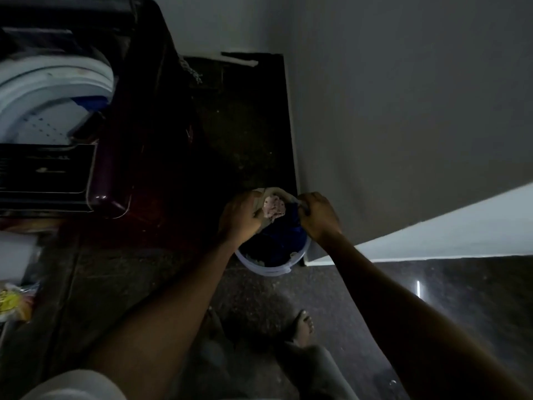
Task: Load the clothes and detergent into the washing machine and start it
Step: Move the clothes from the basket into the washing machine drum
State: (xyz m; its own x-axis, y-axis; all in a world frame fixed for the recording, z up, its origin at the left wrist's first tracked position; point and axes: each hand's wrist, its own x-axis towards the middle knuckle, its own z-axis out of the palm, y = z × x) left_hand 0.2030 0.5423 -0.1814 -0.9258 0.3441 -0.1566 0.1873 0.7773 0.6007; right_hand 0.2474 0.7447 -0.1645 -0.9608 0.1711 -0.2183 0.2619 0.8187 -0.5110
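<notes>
The head view looks down in dim light on a dark speckled floor (245,125). Just right of centre stands a pale plastic bucket (271,271), pushed close to the corner of a grey wall (403,111) on the right. The bucket holds the clothes: a dark blue garment (284,235) fills most of it, and a pale, pinkish patterned cloth (274,210) sits bunched at the far side.

Both bare forearms reach out from the near edge to the bucket. The left hand (239,217) is over the bucket's far left rim, fingers curled tight round a beige fold of the pale cloth – a firm grip. The right hand (318,216) is at the far right rim, fingers curled and pinching the edge of fabric there; it looks like the blue garment, though the dark makes the exact piece hard to tell. The pale cloth lies between the two hands.

Far to the left stands the washing machine (115,157), a dark purple top-loader, well apart from the bucket. Its white perforated drum (37,122) is in view from above, with something blue at its far rim, and a dark control panel (46,168) runs along the near side.

At the left edge, nearer the person, sits a white container (14,255) and – just nearer still – a yellow packet (11,303); its print cannot be read. A bare foot (302,326) rests on the floor near the bucket.
</notes>
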